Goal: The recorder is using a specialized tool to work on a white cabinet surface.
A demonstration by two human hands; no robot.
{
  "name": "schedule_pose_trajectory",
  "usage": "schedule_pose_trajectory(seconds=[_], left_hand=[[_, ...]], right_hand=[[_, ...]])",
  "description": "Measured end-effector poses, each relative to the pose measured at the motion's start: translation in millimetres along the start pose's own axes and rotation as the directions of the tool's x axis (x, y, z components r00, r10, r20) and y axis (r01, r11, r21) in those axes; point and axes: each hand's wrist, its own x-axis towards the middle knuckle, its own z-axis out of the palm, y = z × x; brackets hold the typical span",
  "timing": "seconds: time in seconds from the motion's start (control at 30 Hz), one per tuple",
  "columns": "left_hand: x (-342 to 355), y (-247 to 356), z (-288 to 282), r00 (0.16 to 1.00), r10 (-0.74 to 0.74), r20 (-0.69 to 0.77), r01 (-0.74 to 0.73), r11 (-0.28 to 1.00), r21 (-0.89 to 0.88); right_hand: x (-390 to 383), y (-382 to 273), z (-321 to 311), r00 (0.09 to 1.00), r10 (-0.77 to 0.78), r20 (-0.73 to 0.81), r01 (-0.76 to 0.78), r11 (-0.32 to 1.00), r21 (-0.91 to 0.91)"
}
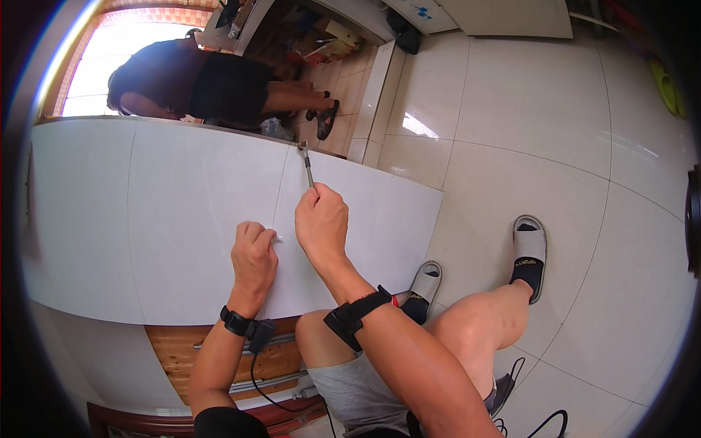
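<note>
My right hand (pixel 322 225) is closed in a fist around the grey handle of a slim tool (pixel 308 166) with a small metal head. The tool points away from me above the white panelled surface (pixel 197 190), its head near the far edge. What kind of tool it is, I cannot make out for sure. To its left, my left hand (pixel 254 255) is closed near one of the surface's thin seams. A tiny pale piece (pixel 278 239) shows at its fingertips, too small to name. Black bands circle both forearms, and a black box with a cable hangs at the left one.
Beyond the far edge, another person (pixel 212 84) in dark clothes bends over beside a bright window. Wooden boards (pixel 168 365) with metal rails lie below the near edge. My slippered feet rest on glossy floor tiles (pixel 526 160). Green footwear (pixel 667 87) lies far right.
</note>
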Motion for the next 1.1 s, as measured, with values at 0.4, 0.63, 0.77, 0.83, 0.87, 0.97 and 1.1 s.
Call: schedule_pose_trajectory(seconds=[0.4,0.63,0.77,0.83,0.87,0.97,1.1], left_hand=[[-16,0,-4,0.998,-0.036,0.049,0.037,0.999,-0.009],[-33,2,-7,0.999,-0.035,0.032,0.035,0.999,-0.011],[-43,4,-11,0.998,-0.042,0.047,0.042,0.999,-0.009],[-49,4,-12,0.998,-0.047,0.042,0.047,0.999,-0.013],[-52,4,-12,0.999,-0.041,0.036,0.041,0.999,-0.013],[-65,3,-13,0.998,-0.043,0.038,0.043,0.999,-0.004],[-82,3,-17,0.995,-0.061,0.075,0.06,0.998,0.016]], right_hand=[[0,-3,-2,0.999,0.023,0.027,-0.023,1.0,-0.01],[-2,-2,-2,0.999,0.037,0.019,-0.037,0.999,0.009],[0,0,-1,0.999,0.037,0.03,-0.036,0.999,-0.014],[0,1,0,1.0,0.016,0.007,-0.016,1.0,-0.008],[0,2,0,1.0,0.013,0.007,-0.013,1.0,-0.011],[0,1,0,1.0,0.01,-0.001,-0.01,1.0,-0.012],[1,0,-2,1.0,0.007,0.009,-0.006,1.0,-0.022]])
